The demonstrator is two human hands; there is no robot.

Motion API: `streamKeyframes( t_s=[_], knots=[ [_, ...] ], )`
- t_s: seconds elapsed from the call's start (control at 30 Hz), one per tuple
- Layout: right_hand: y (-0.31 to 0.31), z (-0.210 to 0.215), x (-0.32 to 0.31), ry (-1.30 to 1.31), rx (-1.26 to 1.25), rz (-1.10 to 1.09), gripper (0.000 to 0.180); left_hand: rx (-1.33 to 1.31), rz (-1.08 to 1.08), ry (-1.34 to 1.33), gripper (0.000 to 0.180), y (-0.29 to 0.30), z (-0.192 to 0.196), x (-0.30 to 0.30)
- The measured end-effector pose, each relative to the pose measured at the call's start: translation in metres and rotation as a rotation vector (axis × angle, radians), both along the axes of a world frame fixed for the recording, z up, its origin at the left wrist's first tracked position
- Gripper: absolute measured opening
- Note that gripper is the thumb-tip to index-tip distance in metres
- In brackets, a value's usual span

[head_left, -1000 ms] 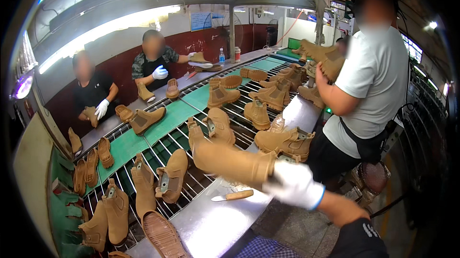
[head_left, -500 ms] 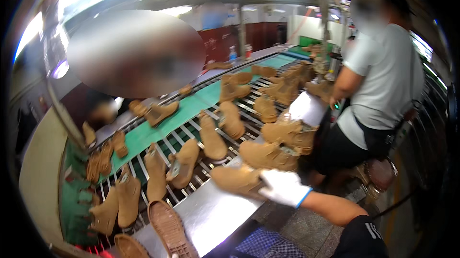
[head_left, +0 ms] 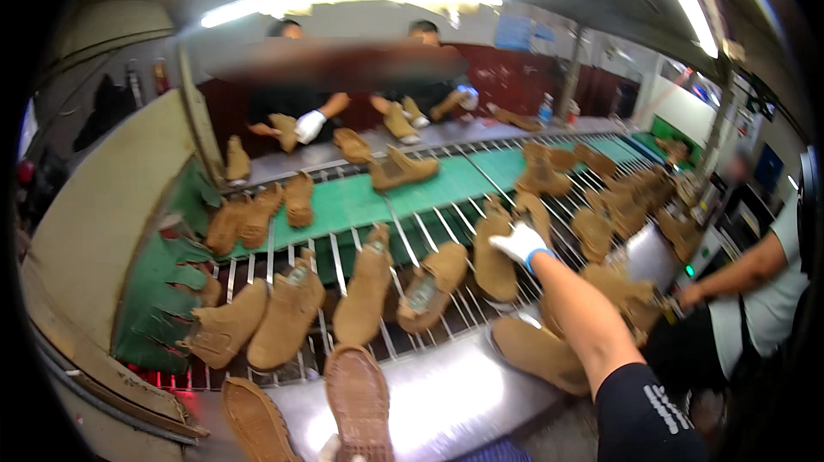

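My right hand (head_left: 520, 245), in a white glove with a blue cuff, reaches over the conveyor. Its fingers stretch across the upper part of a tan shoe upper (head_left: 494, 271), partly covering it. Another tan upper (head_left: 534, 215) stands just behind that hand. Low in the picture, my left hand (head_left: 329, 448) shows only white-gloved fingertips at the heel end of a brown shoe sole (head_left: 357, 393), which it holds. Beside this lies a second brown sole (head_left: 255, 419). Near my right forearm, a tan shoe (head_left: 536, 352) rests on its side on the metal ledge (head_left: 446, 385).
Several tan uppers stand along the slatted metal conveyor (head_left: 395, 290), with a green belt (head_left: 343, 205) beyond. Two people in dark tops handle shoe parts across the line. A person in a light shirt (head_left: 777, 290) works close on my right. A cream panel (head_left: 129, 205) borders the left end.
My right hand has left the shoe on the metal ledge and moved forward to an upper on the conveyor. The view has swung right to left. My left hand stays at the sole.
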State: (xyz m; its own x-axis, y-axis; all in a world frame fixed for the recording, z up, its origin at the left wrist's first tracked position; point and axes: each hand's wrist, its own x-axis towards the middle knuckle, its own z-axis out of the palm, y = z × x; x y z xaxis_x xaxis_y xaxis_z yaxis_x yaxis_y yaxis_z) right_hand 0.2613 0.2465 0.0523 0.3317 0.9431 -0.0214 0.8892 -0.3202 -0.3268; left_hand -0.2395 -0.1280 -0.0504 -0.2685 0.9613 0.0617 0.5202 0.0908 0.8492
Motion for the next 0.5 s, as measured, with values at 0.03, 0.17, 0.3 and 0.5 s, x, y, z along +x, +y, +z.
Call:
streamKeyframes(
  t_s=[0.03,0.17,0.3,0.5],
  knots=[
    [0.024,-0.022,0.018,0.076,-0.045,-0.061,0.095,0.037,-0.064,-0.019,0.056,0.001,0.0,-0.002],
    [0.048,-0.098,-0.027,0.511,0.443,-0.357,0.095,0.08,0.057,-0.177,0.053,-0.005,-0.005,0.003],
    [0.039,-0.083,-0.011,0.825,0.547,-0.225,0.065,0.144,0.018,-0.191,0.052,-0.003,-0.005,0.012],
    [-0.002,0.056,-0.068,0.482,0.78,0.174,0.059,0.201,-0.031,-0.079,0.05,0.005,0.016,0.014]
  ],
)
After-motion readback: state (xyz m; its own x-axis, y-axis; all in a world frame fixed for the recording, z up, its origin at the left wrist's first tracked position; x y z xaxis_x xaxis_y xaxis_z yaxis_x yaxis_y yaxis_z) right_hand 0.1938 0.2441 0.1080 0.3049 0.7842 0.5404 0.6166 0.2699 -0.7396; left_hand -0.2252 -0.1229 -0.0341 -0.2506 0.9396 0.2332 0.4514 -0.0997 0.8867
